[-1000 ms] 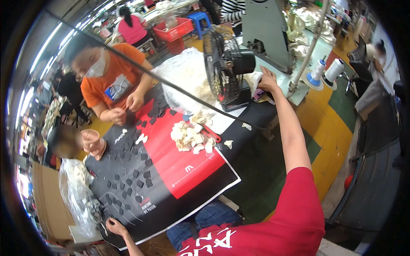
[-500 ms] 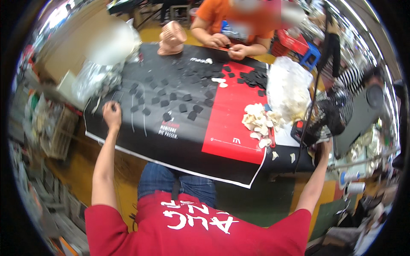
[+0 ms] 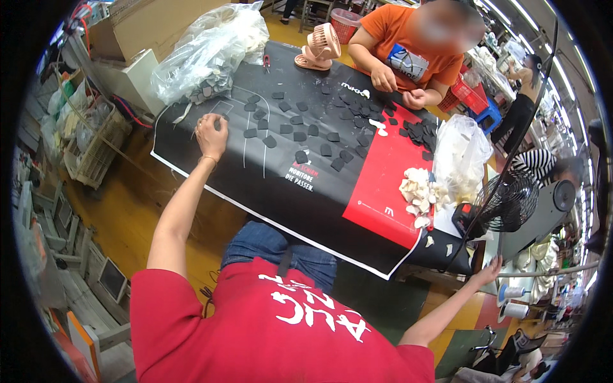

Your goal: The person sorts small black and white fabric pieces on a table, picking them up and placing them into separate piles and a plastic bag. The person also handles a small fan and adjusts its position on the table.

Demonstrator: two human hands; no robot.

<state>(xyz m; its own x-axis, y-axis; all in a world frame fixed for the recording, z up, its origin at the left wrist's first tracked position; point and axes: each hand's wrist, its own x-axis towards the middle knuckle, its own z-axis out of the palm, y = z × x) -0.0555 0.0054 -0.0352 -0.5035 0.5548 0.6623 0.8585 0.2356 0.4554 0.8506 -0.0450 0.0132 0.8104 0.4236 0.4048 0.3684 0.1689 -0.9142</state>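
Note:
My left hand [image 3: 211, 137] is at the left end of the black-and-red table cover [image 3: 211, 167]. Its fingers are closed round a small black patch [image 3: 220, 122], partly hidden by them. Similar black patches [image 3: 301, 156] lie scattered to the right of that hand, and a heap of them [image 3: 419, 133] rests on the red band. Out past the table's right end, my right hand [image 3: 490, 271] is stretched with its fingers apart, holding nothing. It is nearest to the black fan [image 3: 509, 201] and the table's corner. Cream-coloured pieces [image 3: 418, 191] are piled on the red part.
Across the table a person in an orange top [image 3: 399, 38] works with both hands. A clear bag [image 3: 211, 48] stands back left, beside a pink fan [image 3: 319, 48]. Another clear bag [image 3: 461, 156] sits at the right. Thread spools [image 3: 513, 300] are beyond my right hand.
The view has swung, so the table sits further right and tilted. My right hand has come away from beside the black fan and now shows open. My left hand still rests at the left end.

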